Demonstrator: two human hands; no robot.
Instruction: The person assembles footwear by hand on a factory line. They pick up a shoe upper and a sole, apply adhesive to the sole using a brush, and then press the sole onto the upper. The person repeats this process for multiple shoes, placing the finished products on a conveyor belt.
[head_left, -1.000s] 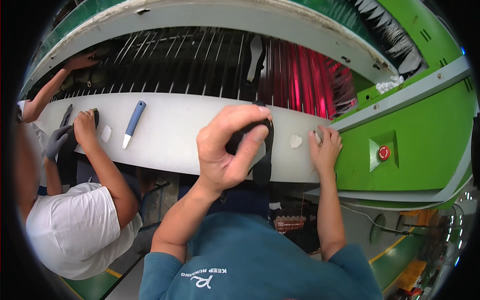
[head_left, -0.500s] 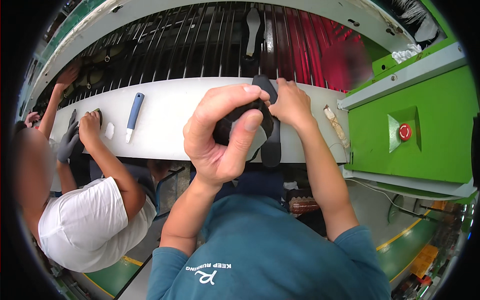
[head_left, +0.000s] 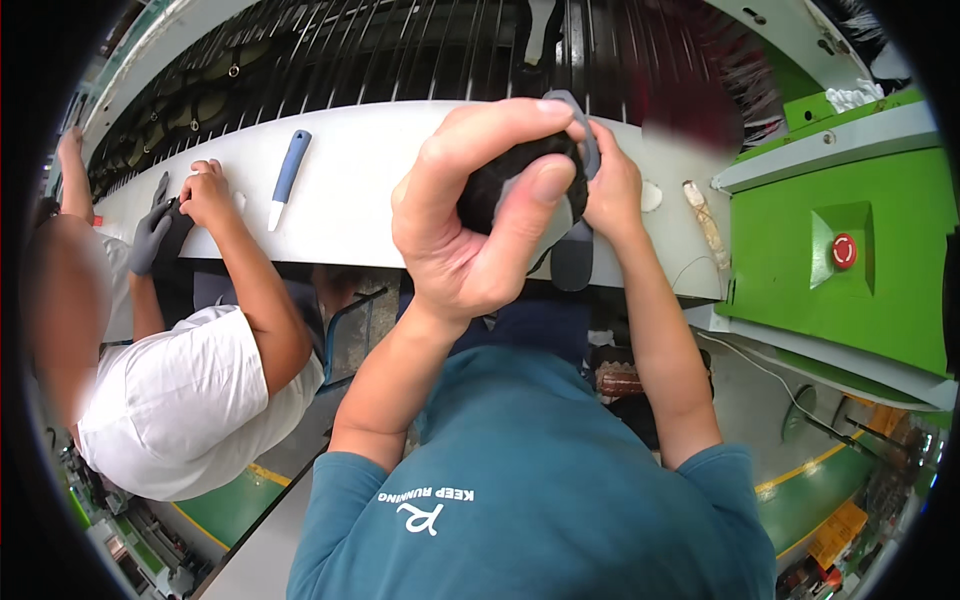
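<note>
My left hand (head_left: 480,215) is raised in the middle, its fingers and thumb curled round a black shoe upper (head_left: 483,192) with a pale grey underside. Much of the upper is hidden behind that hand. Just beyond it, my right hand (head_left: 612,190) grips a grey shoe sole (head_left: 592,155), which stands on edge beside the upper. The fingertips of both hands come close together there. A dark sole end (head_left: 572,262) shows below, at the near edge of the white worktop (head_left: 340,220).
A blue-handled knife (head_left: 290,175) lies left on the worktop; a wrapped stick (head_left: 706,222) and a white scrap (head_left: 651,196) lie right. Beyond runs a roller conveyor (head_left: 400,60) carrying shoes. A green machine (head_left: 780,230) with a red button flanks the right; a co-worker (head_left: 185,400) sits left.
The view has shifted, so the worktop sits higher in the picture. My right hand has lifted the grey sole from the worktop to beside the upper. My left hand keeps its hold.
</note>
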